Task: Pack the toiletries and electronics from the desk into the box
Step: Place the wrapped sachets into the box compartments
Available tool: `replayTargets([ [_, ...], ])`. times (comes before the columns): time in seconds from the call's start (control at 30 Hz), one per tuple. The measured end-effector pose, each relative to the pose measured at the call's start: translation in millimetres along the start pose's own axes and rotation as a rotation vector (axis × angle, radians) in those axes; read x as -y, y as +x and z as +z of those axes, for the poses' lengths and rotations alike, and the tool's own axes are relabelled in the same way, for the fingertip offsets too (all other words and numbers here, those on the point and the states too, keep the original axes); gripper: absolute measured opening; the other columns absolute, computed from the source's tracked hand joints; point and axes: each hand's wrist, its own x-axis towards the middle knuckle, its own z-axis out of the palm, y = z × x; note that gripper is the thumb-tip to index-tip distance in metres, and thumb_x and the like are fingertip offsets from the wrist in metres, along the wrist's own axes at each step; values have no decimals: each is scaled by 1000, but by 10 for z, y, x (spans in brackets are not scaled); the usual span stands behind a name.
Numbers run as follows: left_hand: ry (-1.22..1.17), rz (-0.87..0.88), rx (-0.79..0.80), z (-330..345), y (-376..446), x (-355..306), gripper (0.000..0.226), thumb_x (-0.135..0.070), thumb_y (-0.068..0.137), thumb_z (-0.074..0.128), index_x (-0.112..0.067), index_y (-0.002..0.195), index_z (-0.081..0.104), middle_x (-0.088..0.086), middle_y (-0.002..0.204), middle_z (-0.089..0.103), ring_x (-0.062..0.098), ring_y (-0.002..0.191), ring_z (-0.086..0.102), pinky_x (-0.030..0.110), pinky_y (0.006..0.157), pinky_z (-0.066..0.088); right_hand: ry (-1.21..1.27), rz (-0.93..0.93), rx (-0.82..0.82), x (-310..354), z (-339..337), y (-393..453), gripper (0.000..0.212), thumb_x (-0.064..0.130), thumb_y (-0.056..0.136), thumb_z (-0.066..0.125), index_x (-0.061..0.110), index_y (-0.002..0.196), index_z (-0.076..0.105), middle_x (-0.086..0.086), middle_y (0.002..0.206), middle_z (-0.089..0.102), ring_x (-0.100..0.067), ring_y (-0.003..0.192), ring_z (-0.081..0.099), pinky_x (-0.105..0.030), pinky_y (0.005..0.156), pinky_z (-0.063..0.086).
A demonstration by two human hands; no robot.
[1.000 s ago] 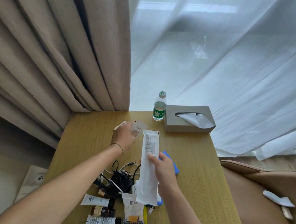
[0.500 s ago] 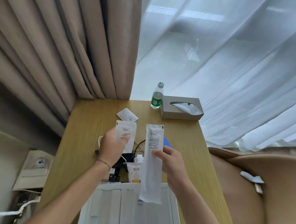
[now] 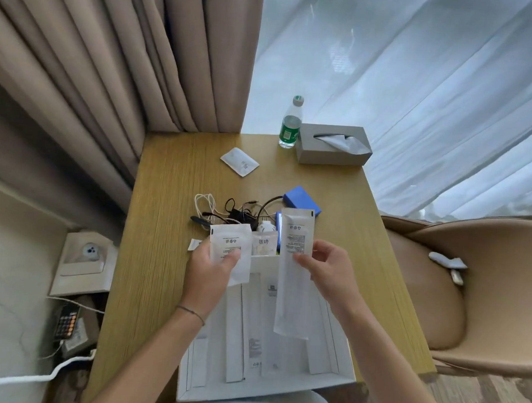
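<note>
From the head view, the only one there is, both hands hang over the shallow white cardboard box (image 3: 267, 383) that sits at the six o'clock edge of the pale wooden bench (image 3: 164, 227). The left hand (image 3: 211, 272) pinches a small square white sachet (image 3: 230, 248) between thumb and fingers, printed face up, probably to check what it is before dropping it in. The right hand (image 3: 323, 269) grips a long narrow white paper sleeve (image 3: 293, 270) near its upper part, so the rest dangles straight down over the box's slots, already lined up with the long white items lying in them. I'd judge both packets are about to be released, and the sleeve will need laying flat to fit. Toward twelve o'clock from the hands, a tangle of black and white charging cables (image 3: 227, 211) waits beside a flat blue power bank (image 3: 301, 200), both unpacked. Further out at twelve lies another white sachet (image 3: 239, 162). At the far edge, around one o'clock, stand a clear green-labelled water bottle (image 3: 291, 122) and a grey tissue box (image 3: 332, 144).
</note>
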Motion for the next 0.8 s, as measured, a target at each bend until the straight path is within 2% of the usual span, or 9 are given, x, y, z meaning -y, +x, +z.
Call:
replayTargets([
  [0.1, 15, -5, -25, -73, -83, 68, 18, -8, 89, 71, -15, 106, 71, -3, 97, 77, 10, 87, 73, 23, 70, 56, -237, -62, -91, -193, 24, -104, 4, 24, 87, 76, 25, 90, 78, 10, 85, 79, -4, 79, 74, -32, 72, 62],
  [0.17, 20, -12, -21, -101, -135, 97, 17, -8, 89, 71, -15, 105, 72, -3, 96, 77, 9, 86, 73, 28, 74, 58, -440, -130, -154, -308, 43, -156, 10, 30, 86, 75, 21, 80, 76, 11, 76, 75, -5, 70, 71, -34, 65, 61],
  [0.23, 34, -17, -9, -122, -169, 123, 17, -8, 89, 71, -15, 105, 71, -3, 96, 76, 11, 88, 73, 31, 75, 59, -616, -189, -184, -404, 82, -191, 23, 31, 84, 72, 17, 66, 68, 11, 60, 68, -4, 53, 61, -27, 50, 53],
  [0.3, 48, -16, -2, -137, -189, 144, 18, -8, 89, 71, -13, 107, 70, -2, 98, 76, 13, 89, 72, 30, 73, 59, -723, -227, -188, -480, 138, -210, 31, 28, 82, 68, 15, 58, 56, 9, 49, 57, -6, 42, 46, -18, 40, 35],
  [0.37, 55, -15, -1, -155, -202, 157, 19, -9, 89, 71, -13, 108, 70, -1, 99, 75, 13, 89, 72, 28, 70, 58, -789, -224, -165, -526, 204, -201, 35, 26, 81, 65, 14, 54, 47, 7, 44, 48, -9, 39, 38, -21, 38, 27],
  [0.43, 52, -11, 7, -170, -220, 157, 18, -9, 90, 71, -15, 107, 69, -3, 98, 75, 12, 89, 72, 25, 67, 57, -874, -181, -136, -523, 260, -183, 38, 26, 79, 61, 16, 53, 35, 6, 45, 41, -13, 41, 37, -29, 42, 27],
  [0.53, 60, 2, 23, -186, -258, 157, 18, -9, 90, 71, -21, 103, 69, -7, 97, 75, 6, 84, 72, 20, 64, 56, -991, -115, -94, -494, 311, -168, 39, 26, 79, 58, 17, 53, 30, 2, 52, 44, -26, 52, 48, -31, 49, 32],
  [0.63, 53, 7, 38, -200, -291, 165, 19, -7, 90, 70, -22, 103, 69, -8, 96, 75, -1, 81, 71, 15, 60, 55, -1019, -121, -106, -454, 322, -164, 39, 26, 79, 57, 19, 54, 28, 1, 56, 45, -26, 55, 48, -30, 51, 32],
  [0.8, 74, 19, 45, -211, -342, 156, 20, -8, 90, 70, -25, 100, 68, -10, 93, 73, -6, 78, 70, 11, 56, 52, -1185, -34, -17, -349, 375, -90, 25, 21, 86, 55, 17, 64, 44, -3, 75, 59, -27, 68, 55, -29, 58, 38],
])
